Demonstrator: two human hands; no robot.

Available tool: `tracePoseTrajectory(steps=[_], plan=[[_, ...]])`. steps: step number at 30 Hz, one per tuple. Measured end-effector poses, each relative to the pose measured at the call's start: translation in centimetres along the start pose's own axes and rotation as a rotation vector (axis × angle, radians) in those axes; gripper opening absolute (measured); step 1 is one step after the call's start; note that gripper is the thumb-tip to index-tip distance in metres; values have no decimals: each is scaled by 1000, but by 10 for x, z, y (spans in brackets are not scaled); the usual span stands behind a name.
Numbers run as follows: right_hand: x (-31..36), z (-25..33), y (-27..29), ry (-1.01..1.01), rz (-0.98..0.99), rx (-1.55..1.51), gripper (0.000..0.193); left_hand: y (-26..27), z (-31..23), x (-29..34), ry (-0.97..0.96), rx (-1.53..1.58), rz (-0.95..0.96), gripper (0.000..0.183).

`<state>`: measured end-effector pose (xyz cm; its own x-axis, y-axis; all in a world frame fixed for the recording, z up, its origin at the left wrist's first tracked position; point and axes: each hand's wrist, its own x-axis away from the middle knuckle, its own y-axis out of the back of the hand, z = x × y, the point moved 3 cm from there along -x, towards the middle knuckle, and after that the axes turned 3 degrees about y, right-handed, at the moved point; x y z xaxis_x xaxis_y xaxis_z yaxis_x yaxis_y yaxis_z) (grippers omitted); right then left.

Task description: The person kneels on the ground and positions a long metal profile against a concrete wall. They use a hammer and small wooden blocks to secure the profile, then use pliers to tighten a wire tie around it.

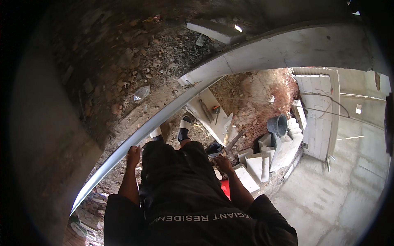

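A long pale metal profile (152, 129) runs slantwise from the lower left up to the block wall, its near part beside my left leg. My left hand (133, 156) is closed on the edge of this profile. Low on my right side, my right hand (223, 162) is closed round the handle of what looks like a handsaw (235, 142), its blade pointing away and to the right. Ahead of my feet lies a white slab (212, 98) bearing an orange-and-black tape measure (216, 109) and a dark long-handled tool (205, 110).
Right of me stand several white blocks (254, 166) and a black bucket (277, 125). A low block wall (283, 51) crosses ahead, with rubble (143, 69) on its left. A clear plastic bag (142, 93) lies on the dirt. Concrete floor (316, 197) spreads at the right.
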<state>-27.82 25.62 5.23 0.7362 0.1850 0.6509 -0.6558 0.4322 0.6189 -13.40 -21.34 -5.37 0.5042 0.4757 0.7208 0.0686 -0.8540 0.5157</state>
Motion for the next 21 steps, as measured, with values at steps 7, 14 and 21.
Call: tracePoseTrajectory(steps=[7, 14, 21], plan=[[-22, 21, 28, -10, 17, -39, 37, -21, -2, -4, -19, 34, -21, 37], [-34, 28, 35, -7, 16, -50, 35, -16, -30, -3, -31, 41, 22, 40], [-32, 13, 34, -48, 60, 7, 39, -15, -16, -4, -27, 49, 13, 40]])
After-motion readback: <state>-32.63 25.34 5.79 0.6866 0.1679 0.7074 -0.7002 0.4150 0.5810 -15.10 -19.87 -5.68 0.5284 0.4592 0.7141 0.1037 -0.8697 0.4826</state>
